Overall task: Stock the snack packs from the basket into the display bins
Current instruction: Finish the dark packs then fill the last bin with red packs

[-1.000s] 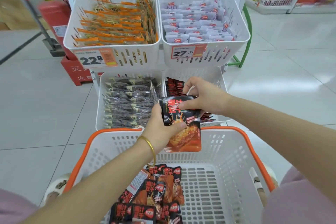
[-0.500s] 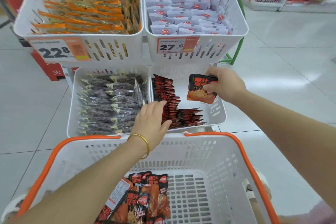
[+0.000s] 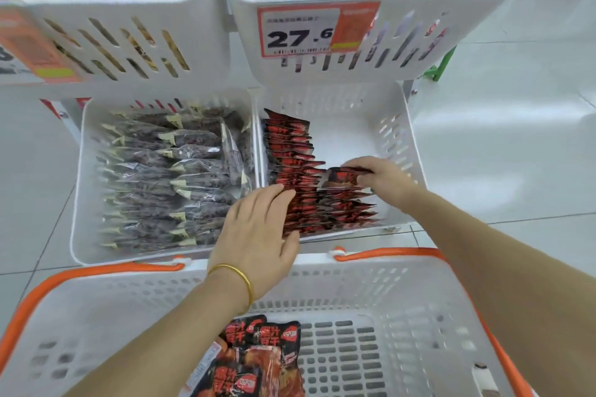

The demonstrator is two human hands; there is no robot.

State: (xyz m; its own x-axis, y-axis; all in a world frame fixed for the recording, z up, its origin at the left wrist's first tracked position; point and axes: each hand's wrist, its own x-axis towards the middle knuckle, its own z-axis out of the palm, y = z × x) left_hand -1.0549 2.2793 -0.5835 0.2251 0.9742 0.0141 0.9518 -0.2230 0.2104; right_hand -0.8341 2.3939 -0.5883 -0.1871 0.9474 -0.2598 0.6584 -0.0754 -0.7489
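Snack packs [image 3: 261,354], red and black, lie heaped in the one basket [image 3: 387,284], too overlapped to count. Of four bins [image 3: 206,42], the lower right bin [image 3: 398,145] holds a standing row [image 3: 290,151] of them. The left hand [image 3: 258,232] lays straight fingers on the row; the right hand [image 3: 387,179] pinches one pack [image 3: 343,177], now lowered to the row from higher up.

The snack pack [image 3: 346,177] you held looked like glossy plastic film; the display bins [image 3: 395,138] and basket [image 3: 354,284] were matt plastic, your bangle [image 3: 240,274] shiny metal, the floor tiles [image 3: 516,138] smooth, glossy.
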